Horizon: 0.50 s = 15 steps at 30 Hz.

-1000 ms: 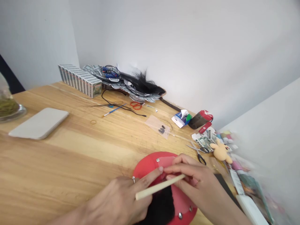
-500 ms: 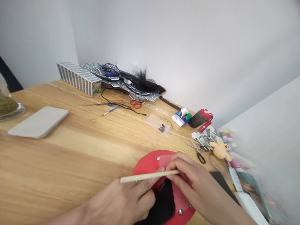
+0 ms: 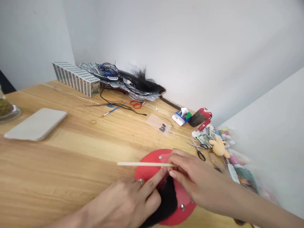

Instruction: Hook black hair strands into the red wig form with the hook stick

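A round red pad (image 3: 145, 161) lies on the table with a paler pink sheet (image 3: 184, 193) fastened over it by silver-headed pins (image 3: 182, 207). Black hair (image 3: 167, 202) covers the sheet's lower left part. My right hand (image 3: 187, 174) pinches a slim pale stick (image 3: 140, 164) low over the sheet; the stick reaches leftward, and its working end is hidden by the fingers. My left hand (image 3: 135, 199), wearing a ring, rests across the black hair. Its index finger stretches to the right fingertips, while the thumb and other fingers close over the hair, partly out of sight.
Scissors (image 3: 200, 152), a yellow plush toy (image 3: 219, 147) and a plastic bag with black pieces (image 3: 158, 125) lie beyond the pad. A white slab (image 3: 36, 124) sits at left. Stacked boxes (image 3: 76, 79) and a cable (image 3: 125, 107) are near the wall.
The pale stick has swung from a slant to nearly level, its free end rising. My right hand has shifted slightly up and left. The view has turned a little.
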Motion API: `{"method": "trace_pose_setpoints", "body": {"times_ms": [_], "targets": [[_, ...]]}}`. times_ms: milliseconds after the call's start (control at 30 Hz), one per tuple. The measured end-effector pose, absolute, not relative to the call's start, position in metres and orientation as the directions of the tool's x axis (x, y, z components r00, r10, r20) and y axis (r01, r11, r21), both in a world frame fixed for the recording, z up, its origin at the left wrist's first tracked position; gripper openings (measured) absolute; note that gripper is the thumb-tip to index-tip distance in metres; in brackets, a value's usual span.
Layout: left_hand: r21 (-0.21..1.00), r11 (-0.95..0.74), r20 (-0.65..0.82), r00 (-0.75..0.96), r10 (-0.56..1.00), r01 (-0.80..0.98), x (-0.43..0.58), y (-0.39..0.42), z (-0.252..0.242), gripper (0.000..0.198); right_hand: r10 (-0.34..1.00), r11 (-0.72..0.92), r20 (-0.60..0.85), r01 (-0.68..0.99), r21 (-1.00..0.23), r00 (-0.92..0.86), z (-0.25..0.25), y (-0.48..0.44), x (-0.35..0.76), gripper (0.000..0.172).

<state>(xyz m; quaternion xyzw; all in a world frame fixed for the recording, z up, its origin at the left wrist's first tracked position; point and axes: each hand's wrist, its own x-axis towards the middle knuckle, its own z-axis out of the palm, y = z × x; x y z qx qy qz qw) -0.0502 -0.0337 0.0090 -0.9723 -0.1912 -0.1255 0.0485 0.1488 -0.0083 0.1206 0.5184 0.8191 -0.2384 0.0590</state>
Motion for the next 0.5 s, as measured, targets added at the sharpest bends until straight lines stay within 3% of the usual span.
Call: {"method": "trace_pose_setpoints", "body": {"times_ms": [300, 400, 500], "targets": [[-0.044, -0.923, 0.210, 0.907, 0.366, 0.383, -0.050, -0.033, 0.011, 0.033, 0.785, 0.374, -0.443, 0.902, -0.217, -0.432, 0.138, 0.004, 0.135, 0.020], [-0.062, -0.918, 0.219, 0.903, 0.371, 0.392, -0.050, -0.034, 0.013, 0.035, 0.759, 0.280, -0.537, 0.929, -0.241, -0.369, 0.145, 0.012, 0.131, 0.017], [-0.080, -0.916, 0.241, 0.899, 0.365, 0.393, -0.051, -0.036, 0.016, 0.029, 0.653, 0.164, -0.688, 0.946, -0.278, -0.316, 0.150, 0.025, 0.127, 0.024]]}}
